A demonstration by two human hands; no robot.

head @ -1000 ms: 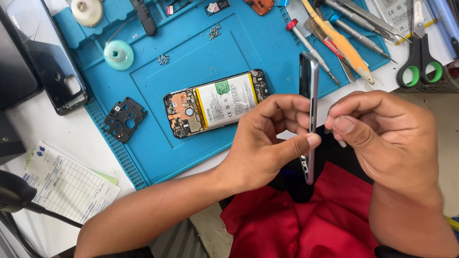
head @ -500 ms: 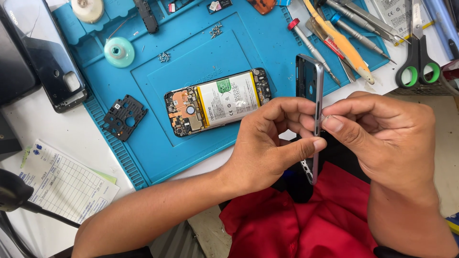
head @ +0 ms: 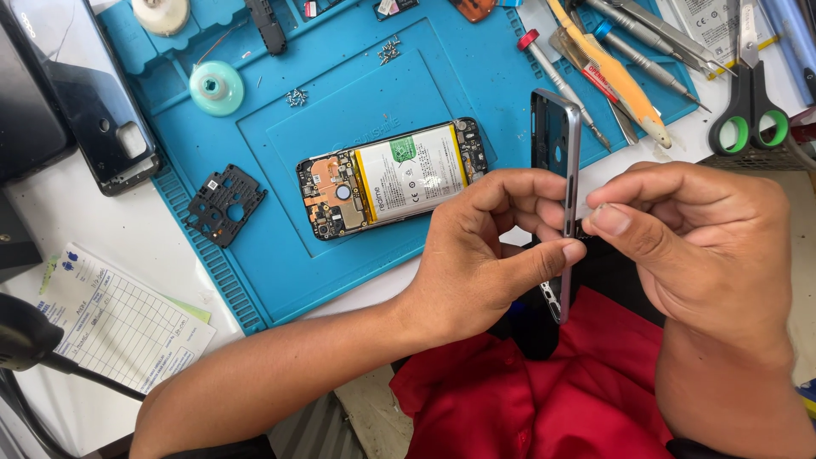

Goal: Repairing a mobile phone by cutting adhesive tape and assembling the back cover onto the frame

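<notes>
My left hand [head: 489, 246] grips a dark phone frame [head: 557, 140] held on edge, thumb and fingers pinching its middle. My right hand [head: 697, 246] sits just to the right, fingers curled, thumb tip pressed against the frame's side edge. Whether it pinches some small part I cannot tell. An opened phone [head: 393, 177] with its battery and circuit board showing lies on the blue repair mat [head: 255, 246], left of the hands.
A black plastic cover piece [head: 223, 202] lies on the mat's left side. A dark phone back [head: 106, 127] rests at the far left. Screwdrivers [head: 561, 81], tweezers and green-handled scissors [head: 752, 115] lie top right. A printed form [head: 115, 319] lies bottom left. Small screws [head: 387, 53] sit on the mat.
The frame has tilted slightly, its top end now further left and higher. My right thumb has shifted along the frame's side edge. The hands stay together.
</notes>
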